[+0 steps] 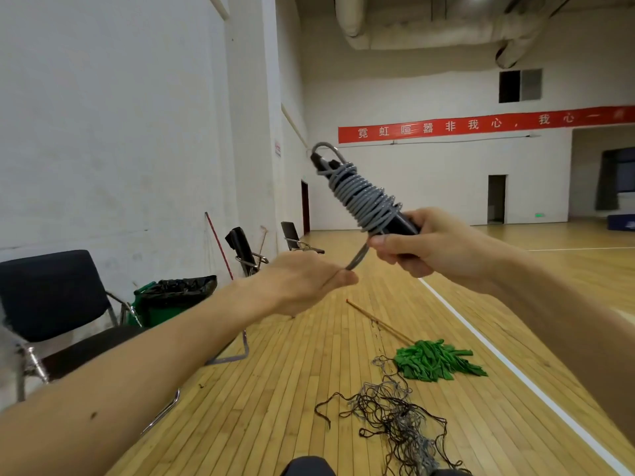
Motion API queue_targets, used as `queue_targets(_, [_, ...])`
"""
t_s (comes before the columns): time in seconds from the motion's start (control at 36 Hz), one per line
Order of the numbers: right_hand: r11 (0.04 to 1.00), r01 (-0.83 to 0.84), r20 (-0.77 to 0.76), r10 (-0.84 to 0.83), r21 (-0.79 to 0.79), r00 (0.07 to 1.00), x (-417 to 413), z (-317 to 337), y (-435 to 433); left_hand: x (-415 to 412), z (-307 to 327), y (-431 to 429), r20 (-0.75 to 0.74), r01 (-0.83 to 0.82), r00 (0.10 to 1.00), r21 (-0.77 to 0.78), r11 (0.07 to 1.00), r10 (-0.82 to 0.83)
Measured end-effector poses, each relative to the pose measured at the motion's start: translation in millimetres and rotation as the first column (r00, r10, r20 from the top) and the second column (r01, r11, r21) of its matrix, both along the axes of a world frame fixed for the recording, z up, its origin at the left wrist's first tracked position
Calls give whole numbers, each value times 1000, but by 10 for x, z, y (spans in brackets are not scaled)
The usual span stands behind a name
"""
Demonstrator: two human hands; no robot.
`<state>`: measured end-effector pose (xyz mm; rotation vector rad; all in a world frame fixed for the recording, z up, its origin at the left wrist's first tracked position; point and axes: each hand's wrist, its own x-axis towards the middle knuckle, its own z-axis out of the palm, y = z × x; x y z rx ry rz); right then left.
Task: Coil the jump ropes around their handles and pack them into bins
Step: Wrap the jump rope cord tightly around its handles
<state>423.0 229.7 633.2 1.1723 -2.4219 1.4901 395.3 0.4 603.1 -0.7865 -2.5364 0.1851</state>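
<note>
The wooden gym floor (309, 372) fills the lower frame, with a black chair (51, 293) and a bag-lined green bin (171, 300) at the left. A tangle of loose ropes (395, 417) lies at bottom centre. At mid-frame the right hand (436, 249) clenches the black handles (402, 226) of a grey jump rope (364, 197), wound nearly to its end. The left hand (302, 283) pinches the short loose tail (357, 259). The coiling looks almost finished. The next move calls for tucking that tail under a wrap so the coil holds before packing.
</note>
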Motion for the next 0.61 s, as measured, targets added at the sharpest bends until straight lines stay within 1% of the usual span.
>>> queue_targets(0.14, [984,178,38,-177,-3,983,-175,-72,70,47,-56,45,-49,-6,999,5,1000,6])
queue_targets(0.28, [965,260,66,-261,19,963,-310,-152,111,3,-64,37,-101,-38,994,-3,999,37])
queue_targets(0.39, [933,356,-31,-355,48,934,-414,-197,105,-14,-59,47,-106,-52,993,2,999,52])
queue_targets(0.5, [906,415,-76,-409,89,909,-537,-268,116,-20,-6,53,-83,-53,995,16,998,55])
queue_targets(0.61, [865,481,-128,-466,143,876,-651,-342,130,7,-42,73,-116,-39,993,-38,999,34])
